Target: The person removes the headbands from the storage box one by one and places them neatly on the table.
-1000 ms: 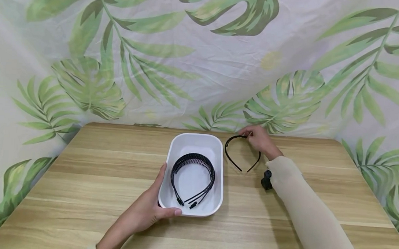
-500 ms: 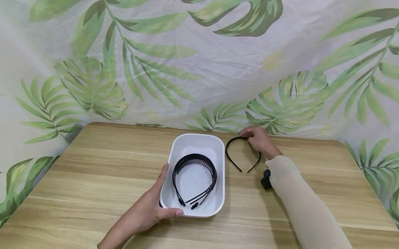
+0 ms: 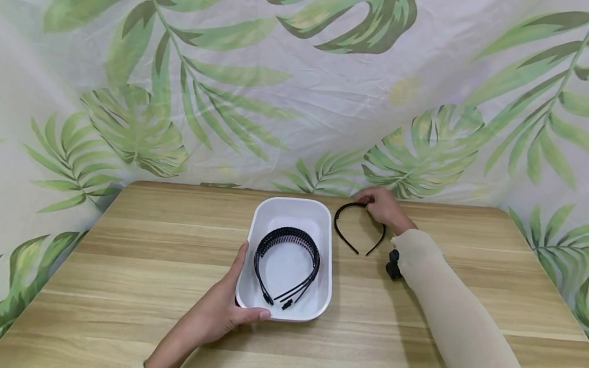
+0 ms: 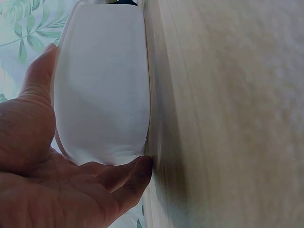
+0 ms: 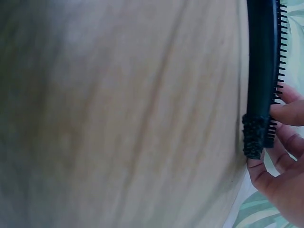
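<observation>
My left hand (image 3: 217, 306) grips the near left corner of a white plastic box (image 3: 293, 206), its thumb along the near rim. In the left wrist view the left hand's fingers bend round the box's wall (image 4: 102, 85). Several black toothed headbands (image 3: 288, 235) lie nested inside the box, two dark tips showing at their near ends. To the right of the box, my right hand (image 3: 380, 204) pinches another black headband (image 3: 341, 237) by its upper right curve, with its ends pointing toward me. Comb teeth and a rough textured patch show on the headband (image 5: 261, 71) in the right wrist view.
A wood-grain table (image 3: 140, 265) carries everything. Behind it hangs a pale cloth (image 3: 326, 98) with green leaves, close to the table's back edge. A small black device (image 3: 394, 265) sits at the right wrist.
The head view has shifted very slightly. Both hands keep their holds, and the headband in the right hand has barely moved.
</observation>
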The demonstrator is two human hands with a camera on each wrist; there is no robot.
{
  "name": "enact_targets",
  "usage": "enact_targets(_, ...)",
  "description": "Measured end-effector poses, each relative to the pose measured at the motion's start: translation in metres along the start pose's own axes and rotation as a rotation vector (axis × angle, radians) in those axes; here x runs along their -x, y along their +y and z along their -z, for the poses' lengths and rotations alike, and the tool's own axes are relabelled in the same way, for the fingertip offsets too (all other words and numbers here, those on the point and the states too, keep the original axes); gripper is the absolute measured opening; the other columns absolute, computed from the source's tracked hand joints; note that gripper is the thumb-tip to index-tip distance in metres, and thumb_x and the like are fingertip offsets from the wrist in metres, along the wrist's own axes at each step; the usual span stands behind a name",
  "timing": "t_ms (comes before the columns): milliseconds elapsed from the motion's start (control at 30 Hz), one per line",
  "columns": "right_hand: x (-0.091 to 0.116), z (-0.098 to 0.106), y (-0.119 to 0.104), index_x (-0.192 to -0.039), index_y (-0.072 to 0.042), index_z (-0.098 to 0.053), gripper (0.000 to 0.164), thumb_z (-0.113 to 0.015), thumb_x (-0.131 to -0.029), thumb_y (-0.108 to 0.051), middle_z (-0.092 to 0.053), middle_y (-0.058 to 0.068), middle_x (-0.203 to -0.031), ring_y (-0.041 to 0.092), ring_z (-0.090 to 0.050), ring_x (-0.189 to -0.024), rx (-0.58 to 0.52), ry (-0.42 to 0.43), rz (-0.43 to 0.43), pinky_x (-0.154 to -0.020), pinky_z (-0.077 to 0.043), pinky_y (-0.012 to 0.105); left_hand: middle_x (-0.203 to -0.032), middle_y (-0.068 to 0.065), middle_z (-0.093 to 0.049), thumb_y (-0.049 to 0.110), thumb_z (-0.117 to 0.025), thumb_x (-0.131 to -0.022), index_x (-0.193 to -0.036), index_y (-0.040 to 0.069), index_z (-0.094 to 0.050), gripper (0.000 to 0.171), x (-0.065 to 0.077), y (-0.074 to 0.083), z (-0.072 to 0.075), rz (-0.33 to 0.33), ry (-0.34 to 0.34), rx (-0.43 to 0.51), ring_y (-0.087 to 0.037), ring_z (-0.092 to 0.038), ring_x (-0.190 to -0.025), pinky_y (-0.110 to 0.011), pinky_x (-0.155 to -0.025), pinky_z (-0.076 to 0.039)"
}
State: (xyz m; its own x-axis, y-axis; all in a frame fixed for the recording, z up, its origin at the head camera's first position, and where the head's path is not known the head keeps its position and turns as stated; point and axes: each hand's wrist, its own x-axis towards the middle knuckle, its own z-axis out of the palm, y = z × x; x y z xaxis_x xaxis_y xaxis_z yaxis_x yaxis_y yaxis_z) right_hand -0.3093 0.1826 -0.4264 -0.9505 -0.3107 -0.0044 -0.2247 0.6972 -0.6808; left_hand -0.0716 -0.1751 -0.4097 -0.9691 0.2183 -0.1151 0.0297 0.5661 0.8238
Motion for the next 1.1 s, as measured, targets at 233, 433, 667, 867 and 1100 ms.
enact_targets(233,0.000,0.000,0.002,-0.119,0.004,-0.076,0.049,-0.042,-0.089,0.021,-0.070,0.026,-0.128,0.040,-0.063,-0.116,0.034,0.005,0.003,-0.098,-0.050,0.047,-0.173,-0.021,-0.021,0.035,-0.094,-0.077,-0.170,0.020,0.006,0.137,0.000,0.000,-0.001,0.003,0.001,-0.001,-0.032,-0.050,-0.142,-0.056,-0.118,-0.035)
enact_targets(433,0.001,0.002,0.001,-0.121,0.002,-0.075,0.040,-0.049,-0.094,0.017,-0.069,0.026,-0.126,0.039,-0.062,-0.115,0.056,-0.014,-0.003,-0.096,-0.051,0.047,-0.173,-0.020,-0.020,0.033,-0.094,-0.077,-0.170,0.021,0.006,0.137,0.000,0.000,-0.001,0.003,0.001,0.016,-0.033,-0.048,-0.144,-0.056,-0.119,-0.034)
enact_targets(667,0.005,0.008,-0.003,-0.130,0.004,-0.071,0.037,-0.054,-0.097,0.009,-0.068,0.028,-0.130,0.043,-0.062,-0.123,0.079,-0.063,0.014,-0.100,-0.051,0.052,-0.173,-0.020,-0.021,0.034,-0.095,-0.077,-0.170,0.021,0.006,0.137,0.000,0.000,-0.001,0.009,0.002,0.010,-0.032,-0.048,-0.144,-0.056,-0.119,-0.033)
enact_targets(867,0.015,0.013,-0.010,-0.136,0.005,-0.065,0.039,-0.056,-0.099,0.003,-0.064,0.029,-0.138,0.046,-0.059,-0.128,0.111,-0.095,0.038,-0.107,-0.048,0.057,-0.173,-0.020,-0.022,0.035,-0.094,-0.077,-0.170,0.020,0.006,0.138,0.000,-0.002,-0.001,0.014,-0.001,0.000,-0.032,-0.046,-0.145,-0.054,-0.119,-0.034)
enact_targets(1100,0.029,0.019,-0.018,-0.142,0.005,-0.060,0.041,-0.062,-0.101,-0.002,-0.058,0.027,-0.147,0.051,-0.052,-0.135,0.109,-0.106,0.036,-0.110,-0.045,0.060,-0.173,-0.020,-0.020,0.034,-0.094,-0.078,-0.170,0.020,0.007,0.137,-0.001,0.000,-0.001,0.004,-0.007,0.016,-0.033,-0.045,-0.147,-0.053,-0.120,-0.032)
